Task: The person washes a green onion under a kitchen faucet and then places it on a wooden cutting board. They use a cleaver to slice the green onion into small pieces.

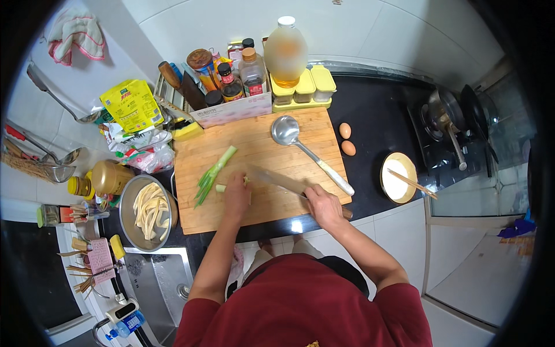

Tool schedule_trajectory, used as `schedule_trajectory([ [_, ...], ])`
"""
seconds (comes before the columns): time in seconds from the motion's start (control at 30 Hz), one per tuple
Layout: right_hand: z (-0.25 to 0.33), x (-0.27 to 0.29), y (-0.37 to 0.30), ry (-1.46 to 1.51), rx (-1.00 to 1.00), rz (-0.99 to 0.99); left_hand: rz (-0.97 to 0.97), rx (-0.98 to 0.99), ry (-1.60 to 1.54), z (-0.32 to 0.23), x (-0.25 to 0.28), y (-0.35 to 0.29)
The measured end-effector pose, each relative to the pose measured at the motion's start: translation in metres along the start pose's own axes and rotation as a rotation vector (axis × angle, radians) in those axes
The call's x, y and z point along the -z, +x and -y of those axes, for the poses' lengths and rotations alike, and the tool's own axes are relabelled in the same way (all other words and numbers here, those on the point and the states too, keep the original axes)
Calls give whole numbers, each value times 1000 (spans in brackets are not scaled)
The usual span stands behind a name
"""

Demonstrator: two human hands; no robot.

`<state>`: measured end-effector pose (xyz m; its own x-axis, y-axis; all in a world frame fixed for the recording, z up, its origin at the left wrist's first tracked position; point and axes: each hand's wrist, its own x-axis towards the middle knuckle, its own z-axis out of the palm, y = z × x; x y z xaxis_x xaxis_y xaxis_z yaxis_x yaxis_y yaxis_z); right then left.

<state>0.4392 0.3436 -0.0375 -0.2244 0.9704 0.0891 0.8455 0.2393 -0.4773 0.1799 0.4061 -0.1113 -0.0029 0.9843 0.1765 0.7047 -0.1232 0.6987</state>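
My left hand (237, 196) is closed around a short piece of green onion (220, 188), pressing it to the wooden cutting board (254, 220). My right hand (324, 204) grips the handle of a kitchen knife (280, 180); its blade points left, with the tip close to my left fingers. Just beyond my left hand lies a longer green onion (214, 173), its leafy end toward me. A metal ladle (285, 130) with a pale handle rests on the board's right side, its handle end near my right hand.
Two brown eggs (347, 139) and a bowl (385, 179) with chopsticks (411, 183) stand right of the board. Pale yellow strips (151, 211) fill a metal basin (123, 211) on the left, above the sink (173, 277). Bottles (252, 74) and yellow-lidded jars (303, 84) line the back; a pan (445, 113) sits far right.
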Motion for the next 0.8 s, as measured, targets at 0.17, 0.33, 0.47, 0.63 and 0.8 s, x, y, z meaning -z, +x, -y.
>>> schedule_trajectory([
  [0.17, -32, -21, -19, 309, -219, 13, 102, -196, 158, -18, -29, 11],
  [0.33, -57, -37, -29, 896, -615, 219, 205, -134, 210, -39, -37, 13],
  [0.47, -67, -41, -29, 1068, -687, 329, 234, -16, 218, -35, -43, 18],
  [0.63, -67, -61, -23, 1100, -609, 381, 209, 34, 211, -28, -53, 18],
  [0.8, -51, -59, -12, 1053, -577, 486, 107, 85, 159, -32, -57, 9],
])
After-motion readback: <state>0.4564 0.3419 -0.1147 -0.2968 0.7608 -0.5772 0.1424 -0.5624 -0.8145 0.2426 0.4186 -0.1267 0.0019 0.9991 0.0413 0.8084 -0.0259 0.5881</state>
